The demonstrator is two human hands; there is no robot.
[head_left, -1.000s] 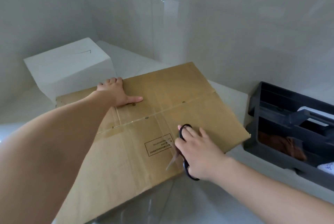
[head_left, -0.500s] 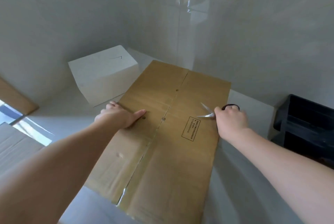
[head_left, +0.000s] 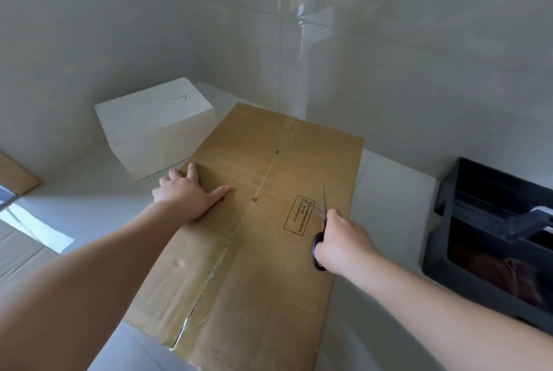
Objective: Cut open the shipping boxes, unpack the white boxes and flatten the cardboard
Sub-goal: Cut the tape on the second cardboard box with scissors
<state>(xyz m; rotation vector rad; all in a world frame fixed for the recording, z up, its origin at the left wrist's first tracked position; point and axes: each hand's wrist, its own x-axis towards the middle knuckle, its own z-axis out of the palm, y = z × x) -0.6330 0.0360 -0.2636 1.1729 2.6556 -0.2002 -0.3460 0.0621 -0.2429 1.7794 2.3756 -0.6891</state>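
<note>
A brown cardboard shipping box [head_left: 269, 251] lies flattened on the white counter, a taped seam running down its middle. My left hand [head_left: 188, 194] presses flat on its left half, fingers spread. My right hand [head_left: 341, 239] grips black-handled scissors [head_left: 318, 221] over the box's right side, blades parted and pointing away near a printed label. A white box [head_left: 155, 128] stands at the back left, touching the cardboard's left edge.
A black plastic tool caddy [head_left: 490, 239] with a handle sits at the right edge. More cardboard [head_left: 18, 176] shows at the far left, below the counter. Tiled walls close the corner behind.
The cardboard has been turned on the counter, its long side now running away from me. My right hand with the scissors came back toward me along the right side. My left hand stays pressed down.
</note>
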